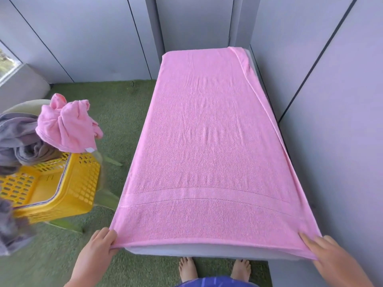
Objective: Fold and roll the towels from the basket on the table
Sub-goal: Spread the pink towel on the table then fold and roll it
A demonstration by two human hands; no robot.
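Observation:
A large pink towel (pixel 207 131) lies spread flat over the whole white table (pixel 207 250), its right side hanging over the edge. My left hand (pixel 99 243) pinches the towel's near left corner. My right hand (pixel 323 249) pinches the near right corner. A yellow perforated basket (pixel 68 183) stands at the left on a chair. A crumpled pink towel (pixel 66 125) and grey towels (pixel 18 139) are draped over the basket's rim.
Grey wall panels (pixel 331 100) close in behind and to the right of the table. Green artificial turf (pixel 116 112) covers the floor between basket and table. My bare feet (pixel 213 268) stand at the table's near end.

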